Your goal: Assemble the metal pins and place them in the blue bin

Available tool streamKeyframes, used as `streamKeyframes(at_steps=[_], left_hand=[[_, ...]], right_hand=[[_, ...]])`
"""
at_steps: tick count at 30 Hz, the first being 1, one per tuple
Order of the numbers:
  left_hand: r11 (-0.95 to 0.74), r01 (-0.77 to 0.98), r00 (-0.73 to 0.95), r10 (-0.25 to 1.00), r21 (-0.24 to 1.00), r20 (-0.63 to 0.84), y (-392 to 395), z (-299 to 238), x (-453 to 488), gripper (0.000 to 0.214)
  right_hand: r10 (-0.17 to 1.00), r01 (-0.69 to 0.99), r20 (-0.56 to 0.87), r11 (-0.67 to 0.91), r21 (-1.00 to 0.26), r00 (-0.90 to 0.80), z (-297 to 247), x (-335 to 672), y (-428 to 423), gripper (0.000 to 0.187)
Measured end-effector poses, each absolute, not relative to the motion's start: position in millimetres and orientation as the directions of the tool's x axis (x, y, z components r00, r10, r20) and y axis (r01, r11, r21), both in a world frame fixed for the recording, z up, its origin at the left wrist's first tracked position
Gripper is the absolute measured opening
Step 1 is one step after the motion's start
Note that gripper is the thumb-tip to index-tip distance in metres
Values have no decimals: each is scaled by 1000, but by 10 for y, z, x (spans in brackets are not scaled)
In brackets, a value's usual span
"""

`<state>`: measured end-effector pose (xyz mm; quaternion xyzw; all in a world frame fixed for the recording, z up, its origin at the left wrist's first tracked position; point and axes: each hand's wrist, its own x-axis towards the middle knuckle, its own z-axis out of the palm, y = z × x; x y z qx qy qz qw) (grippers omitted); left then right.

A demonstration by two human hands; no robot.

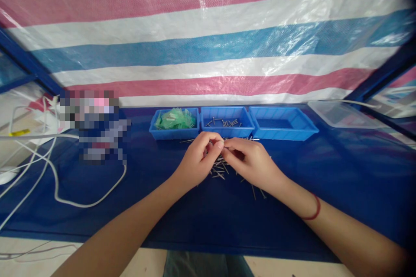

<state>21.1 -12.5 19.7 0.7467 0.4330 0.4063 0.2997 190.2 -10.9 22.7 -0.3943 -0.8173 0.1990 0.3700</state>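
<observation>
My left hand (200,158) and my right hand (249,158) meet fingertip to fingertip over a loose pile of metal nails or screws (221,168). Both are closed in a pinch, and whatever sits between the fingertips is too small or hidden to name. Part of the pile is covered by my hands, with a few pieces scattered below my right hand. Just behind stands the middle blue bin (227,130), which has several similar metal pieces in it. To its left, another blue bin (173,134) holds green plastic bags (175,118).
A third blue bin (286,133) stands at the right of the row, with a clear plastic lid (346,114) beyond it. White cables (87,204) loop over the left of the blue table (325,169). Striped plastic sheeting (208,47) hangs behind.
</observation>
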Motion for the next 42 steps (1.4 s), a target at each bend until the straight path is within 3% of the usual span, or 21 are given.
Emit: streamKeyframes(at_steps=[7, 14, 20, 30, 33, 36, 39, 42], left_hand=[[-349, 415, 223, 934, 840, 279, -115, 236, 202, 14], [-363, 381, 225, 929, 851, 295, -121, 247, 189, 17], [-424, 376, 206, 905, 824, 372, -100, 215, 171, 17], [-393, 521, 242, 919, 758, 310, -78, 184, 150, 22], [-376, 537, 223, 927, 755, 302, -83, 159, 154, 25], [-385, 560, 250, 923, 734, 293, -88, 140, 150, 28], [-440, 598, 335, 897, 670, 290, -100, 136, 144, 25], [-505, 640, 405, 862, 579, 304, -116, 145, 142, 22]], right_hand=[[788, 479, 471, 616, -626, -397, 236, 1888, -113, 23], [845, 368, 358, 505, -781, -398, 212, 1891, -89, 19], [905, 263, 341, 404, -876, -255, 168, 1911, -30, 18], [885, 295, 394, 457, -839, -249, 207, 1963, -7, 27], [861, 362, 482, 507, -782, -164, 210, 1985, 110, 29], [768, 588, 636, 548, -595, -72, 212, 2013, 299, 32], [697, 791, 704, 506, -343, -141, 201, 2050, 446, 35], [700, 843, 691, 472, -257, -180, 192, 2095, 454, 37]])
